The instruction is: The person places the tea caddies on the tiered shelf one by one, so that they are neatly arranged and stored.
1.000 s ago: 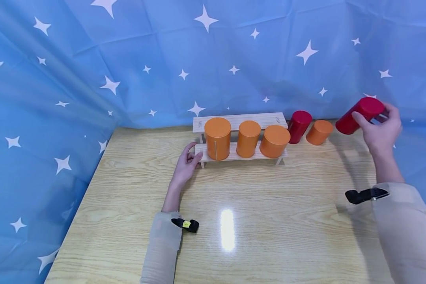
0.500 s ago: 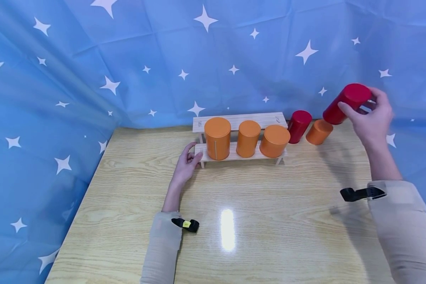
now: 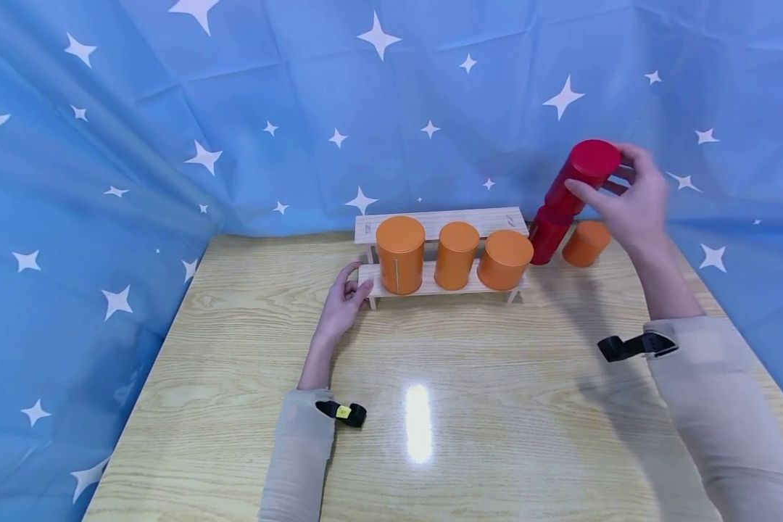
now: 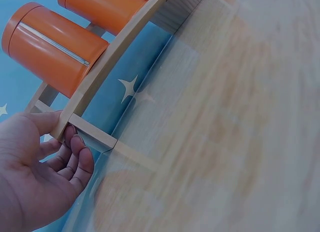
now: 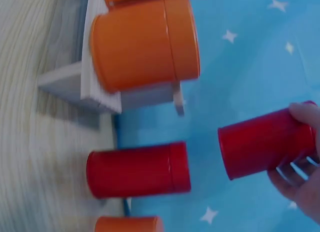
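Note:
My right hand grips a red canister by its lid end, raised off the table. In the right wrist view a gap shows between this canister and a second red canister standing on the table. My left hand pinches the left end of the lower step of a two-step wooden rack, thumb on top and fingers below. On that lower step stand three orange canisters: a tall one, a narrow one and a wide one. The upper step carries nothing.
A small orange canister stands on the table right of the standing red one. Behind everything hangs a blue curtain with white stars. The wooden table stretches in front of the rack.
My right hand has carried the red canister leftward and up, from right of the small orange canister to above the standing red one. The left hand has stayed on the rack.

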`<action>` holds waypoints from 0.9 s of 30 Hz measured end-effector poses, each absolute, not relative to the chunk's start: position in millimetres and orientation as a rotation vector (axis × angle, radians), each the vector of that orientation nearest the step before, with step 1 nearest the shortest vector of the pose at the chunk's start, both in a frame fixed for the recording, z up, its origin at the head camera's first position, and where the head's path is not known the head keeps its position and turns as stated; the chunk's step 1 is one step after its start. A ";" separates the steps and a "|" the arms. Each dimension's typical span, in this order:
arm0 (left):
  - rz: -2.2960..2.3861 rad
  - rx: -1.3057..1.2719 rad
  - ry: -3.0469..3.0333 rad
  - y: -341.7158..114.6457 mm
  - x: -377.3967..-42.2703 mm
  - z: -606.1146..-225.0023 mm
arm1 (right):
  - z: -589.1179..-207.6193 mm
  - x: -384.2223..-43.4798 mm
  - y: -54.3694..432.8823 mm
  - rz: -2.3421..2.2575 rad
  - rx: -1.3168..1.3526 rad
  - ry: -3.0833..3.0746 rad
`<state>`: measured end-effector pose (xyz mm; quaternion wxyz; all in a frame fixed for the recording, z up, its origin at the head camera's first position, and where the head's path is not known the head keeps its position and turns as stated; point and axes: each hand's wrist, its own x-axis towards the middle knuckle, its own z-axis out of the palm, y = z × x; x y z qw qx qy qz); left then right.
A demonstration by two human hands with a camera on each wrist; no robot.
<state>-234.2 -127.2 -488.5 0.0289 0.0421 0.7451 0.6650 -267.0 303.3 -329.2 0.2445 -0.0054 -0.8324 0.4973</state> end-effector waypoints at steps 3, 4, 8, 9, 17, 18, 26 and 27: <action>2.050 0.132 2.296 -127.3 -234.2 -488.2 | -324.3 -270.6 290.4 1.365 0.042 -2.274; 2.049 0.134 2.295 -127.2 -234.4 -488.1 | -322.8 -271.7 286.0 1.366 0.059 -2.274; 2.047 0.135 2.287 -127.4 -234.4 -488.1 | -318.9 -275.7 268.8 1.366 0.130 -2.276; 2.046 0.134 2.286 -127.5 -234.3 -488.2 | -318.3 -276.7 264.2 1.365 0.148 -2.278; 2.040 0.115 2.288 -127.4 -233.6 -487.8 | -315.0 -285.0 227.9 1.338 0.281 -2.313; 2.042 0.114 2.287 -127.4 -233.5 -487.6 | -314.4 -286.0 223.4 1.347 0.298 -2.317; 2.063 0.125 2.274 -127.3 -232.9 -486.8 | -311.2 -291.8 190.9 1.384 0.383 -2.332; 2.068 0.126 2.269 -127.4 -232.9 -487.0 | -311.3 -292.2 187.4 1.393 0.389 -2.334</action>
